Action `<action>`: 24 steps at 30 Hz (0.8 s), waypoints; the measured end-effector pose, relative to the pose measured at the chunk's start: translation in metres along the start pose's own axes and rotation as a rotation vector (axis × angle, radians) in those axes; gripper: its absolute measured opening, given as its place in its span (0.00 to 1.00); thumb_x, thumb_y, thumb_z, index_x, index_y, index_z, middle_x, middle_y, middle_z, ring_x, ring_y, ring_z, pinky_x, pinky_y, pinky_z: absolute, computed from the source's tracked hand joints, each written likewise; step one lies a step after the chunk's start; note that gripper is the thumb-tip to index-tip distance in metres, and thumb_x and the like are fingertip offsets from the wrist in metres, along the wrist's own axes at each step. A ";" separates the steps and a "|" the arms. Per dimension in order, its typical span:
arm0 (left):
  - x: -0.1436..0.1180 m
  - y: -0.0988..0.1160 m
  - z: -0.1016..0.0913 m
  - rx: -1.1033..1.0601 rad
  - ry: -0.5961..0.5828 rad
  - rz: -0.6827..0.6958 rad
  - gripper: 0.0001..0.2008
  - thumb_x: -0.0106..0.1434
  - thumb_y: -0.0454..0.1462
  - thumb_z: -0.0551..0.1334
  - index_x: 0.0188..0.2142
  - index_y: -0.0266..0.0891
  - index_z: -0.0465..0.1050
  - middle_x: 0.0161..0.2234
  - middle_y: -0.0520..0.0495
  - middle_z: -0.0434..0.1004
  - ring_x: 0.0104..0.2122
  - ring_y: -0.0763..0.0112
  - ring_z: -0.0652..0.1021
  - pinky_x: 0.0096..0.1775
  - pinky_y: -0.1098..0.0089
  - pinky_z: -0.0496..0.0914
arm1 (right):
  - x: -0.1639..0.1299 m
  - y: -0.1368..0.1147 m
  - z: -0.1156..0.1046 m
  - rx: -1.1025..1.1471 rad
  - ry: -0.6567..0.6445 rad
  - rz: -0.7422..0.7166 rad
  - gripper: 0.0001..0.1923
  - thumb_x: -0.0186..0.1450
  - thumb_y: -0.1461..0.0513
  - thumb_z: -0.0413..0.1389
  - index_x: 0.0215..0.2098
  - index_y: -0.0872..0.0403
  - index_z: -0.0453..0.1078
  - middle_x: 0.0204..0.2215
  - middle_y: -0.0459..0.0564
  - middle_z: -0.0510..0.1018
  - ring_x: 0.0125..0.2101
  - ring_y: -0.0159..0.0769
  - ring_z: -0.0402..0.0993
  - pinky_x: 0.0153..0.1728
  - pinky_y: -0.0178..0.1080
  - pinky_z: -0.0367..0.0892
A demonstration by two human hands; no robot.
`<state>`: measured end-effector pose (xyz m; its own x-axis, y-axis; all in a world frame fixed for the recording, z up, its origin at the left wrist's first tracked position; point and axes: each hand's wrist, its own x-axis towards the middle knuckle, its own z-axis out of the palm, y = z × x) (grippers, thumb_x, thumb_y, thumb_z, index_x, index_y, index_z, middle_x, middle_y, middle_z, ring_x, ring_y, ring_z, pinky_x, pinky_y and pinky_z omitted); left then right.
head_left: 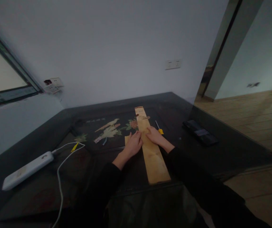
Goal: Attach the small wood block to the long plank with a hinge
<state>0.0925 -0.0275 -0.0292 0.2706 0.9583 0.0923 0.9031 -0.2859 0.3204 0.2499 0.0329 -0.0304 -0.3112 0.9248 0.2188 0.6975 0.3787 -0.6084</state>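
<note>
- The wooden board (153, 160) lies lengthwise on the dark table (183, 171), its near end close to the table's front edge and its far end leaning a little to the left.
- The left hand (134, 143) is at the board's left edge, around the middle of its length. Its fingers are bent and close together; whether they grip the board or only press against it, I cannot tell.
- The right hand (154, 135) is on the board's right side, slightly farther up than the left. Its fingers are partly curled, with the tips on the top face; I cannot tell if they have a firm hold.
- A small pale piece (126, 139) shows just left of the left hand, partly hidden by it.
- 1 screwdriver (161, 131) with a yellow handle lies just beyond the right hand, its shaft pointing away.
- Farther right, 1 black phone (200, 133) lies flat.
- Left of the board, the tabletop has a picture of a bird and flowers (110, 129); 2 small items (98, 139) near its lower edge are too small to make out.
- At far left is a white power strip (28, 171), with a white cord (60, 177) carrying a yellow tag (74, 147).
</note>
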 end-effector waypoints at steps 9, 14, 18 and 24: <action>-0.027 0.007 0.006 0.058 0.081 0.087 0.26 0.71 0.42 0.49 0.63 0.30 0.61 0.64 0.33 0.64 0.67 0.57 0.62 0.67 0.53 0.52 | -0.026 0.003 -0.005 0.003 -0.051 -0.062 0.18 0.63 0.64 0.56 0.51 0.57 0.73 0.52 0.60 0.77 0.57 0.46 0.70 0.60 0.47 0.62; -0.029 0.010 -0.009 0.020 0.069 0.074 0.28 0.70 0.44 0.52 0.64 0.32 0.60 0.64 0.35 0.65 0.66 0.56 0.62 0.67 0.51 0.51 | -0.031 0.002 -0.001 -0.008 -0.066 -0.008 0.24 0.64 0.64 0.55 0.57 0.62 0.68 0.57 0.66 0.71 0.62 0.50 0.63 0.63 0.49 0.57; -0.025 -0.027 -0.044 0.027 0.224 -0.048 0.21 0.70 0.41 0.53 0.59 0.39 0.67 0.57 0.41 0.74 0.58 0.59 0.73 0.64 0.53 0.57 | -0.029 -0.002 -0.004 -0.001 -0.081 0.025 0.27 0.64 0.63 0.55 0.61 0.63 0.65 0.62 0.68 0.66 0.66 0.53 0.55 0.65 0.50 0.54; -0.048 -0.136 -0.079 0.212 0.342 -0.425 0.13 0.63 0.38 0.60 0.46 0.38 0.75 0.47 0.39 0.79 0.51 0.55 0.76 0.54 0.60 0.67 | -0.025 -0.001 -0.009 0.078 0.045 -0.044 0.29 0.62 0.64 0.56 0.62 0.58 0.65 0.62 0.65 0.67 0.65 0.52 0.59 0.65 0.54 0.54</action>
<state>-0.0701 -0.0343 -0.0029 -0.2214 0.9254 0.3075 0.9653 0.1632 0.2037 0.2627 0.0095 -0.0290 -0.3094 0.9089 0.2796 0.6310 0.4162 -0.6547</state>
